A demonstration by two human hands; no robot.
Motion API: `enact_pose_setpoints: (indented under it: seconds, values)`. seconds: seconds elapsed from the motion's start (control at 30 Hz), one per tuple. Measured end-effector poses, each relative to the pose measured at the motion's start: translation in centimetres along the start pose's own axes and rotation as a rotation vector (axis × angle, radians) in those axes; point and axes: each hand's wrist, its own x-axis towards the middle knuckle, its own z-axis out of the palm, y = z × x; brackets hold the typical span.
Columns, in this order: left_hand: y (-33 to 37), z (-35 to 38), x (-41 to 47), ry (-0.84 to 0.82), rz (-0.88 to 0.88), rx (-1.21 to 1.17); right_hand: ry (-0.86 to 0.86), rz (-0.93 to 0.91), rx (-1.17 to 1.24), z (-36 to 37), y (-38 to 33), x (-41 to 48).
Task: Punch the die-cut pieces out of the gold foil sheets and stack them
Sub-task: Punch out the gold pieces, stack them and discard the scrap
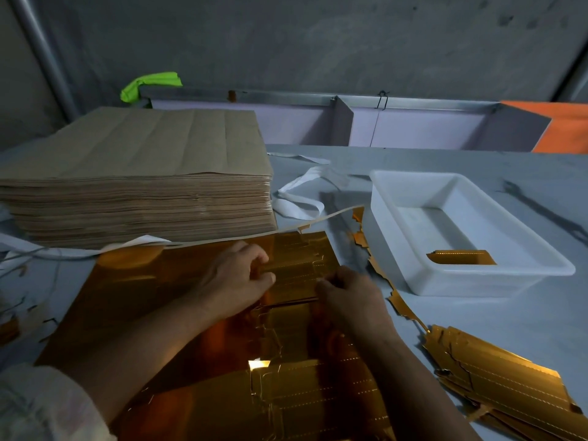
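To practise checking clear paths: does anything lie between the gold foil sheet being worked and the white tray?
Only a strip of gold scrap lies on the table between the gold foil sheet and the tray; nothing upright.

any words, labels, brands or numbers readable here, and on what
None can be read. The sheet, the paper stack, the tray and the piece in it bear no visible print; the sheet shows only die-cut lines.
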Motion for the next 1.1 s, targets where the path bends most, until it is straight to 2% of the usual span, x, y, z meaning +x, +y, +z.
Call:
enact_pose_setpoints:
  seconds: [0.1,0.2,0.3,0.4,0.63,0.9,1.1]
  values:
    - [-1.9,0.2,0.2,-0.144,-0.064,0.168,0.064,-0.042,-0.154,0.2,-0.4,1.6]
    - [-3.6,1.1,0.4,-0.242,-0.071,0.318,0.063,-0.032,-0.411,0.5,-0.7,2.9]
    - [-4.5,2.1,0.4,-0.222,-0.046,0.387,0.003,-0.07,-0.67,1.1,-1.0,3.4]
    - [-4.7,2.5,0.2,-0.191,-0.032,0.411,-0.015,-0.1,-0.782,1.7,-1.4,3.4]
    - [-4.8,1.5,-0.4,-0.199,-0.035,0.343,-0.028,0.035,-0.639,2.4,-1.3,3.6]
    - [-5.1,2.2,-0.7,-0.114,-0.109,0.411,-0.012,0.011,-0.754,2.4,-1.7,3.2]
    - [-5.3,2.4,-0.6,-0.083,-0.112,0.417,-0.031,0.055,-0.524,2.2,-2.5,3.4]
